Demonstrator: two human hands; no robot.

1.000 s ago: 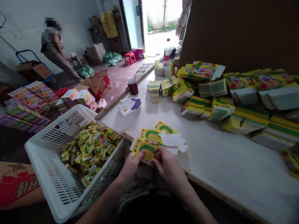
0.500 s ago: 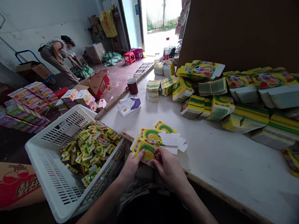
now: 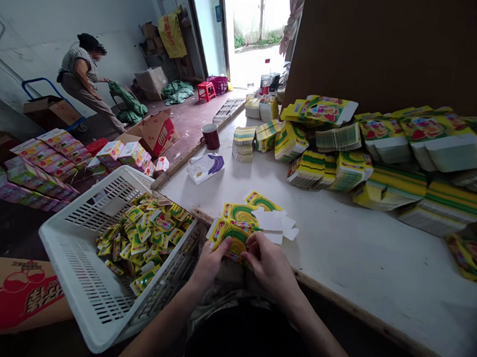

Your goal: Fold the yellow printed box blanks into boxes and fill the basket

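Between my two hands, just over the table's front edge, is a small yellow-green printed carton [image 3: 230, 235]. My left hand [image 3: 211, 260] grips its left end, thumb on top. My right hand [image 3: 268, 258] pinches its right end with bent fingers. Right behind it on the table lie a few more flat cartons [image 3: 240, 213], some with white flaps [image 3: 274, 224] spread out to the right. Left of my hands stands a white plastic basket [image 3: 75, 265] holding a heap of small folded yellow cartons [image 3: 146, 232].
Stacks of flat cartons [image 3: 352, 172] line the right back of the white table [image 3: 339, 244]. A dark red mug [image 3: 211, 138] and a tissue pack [image 3: 205, 168] sit near its left edge. Boxes [image 3: 16, 299] lie on the floor; a person [image 3: 81, 77] stands at far left.
My hands stay nearly in place on the carton, with little visible movement. The person in the background has straightened up and lifted a green cloth off the floor.
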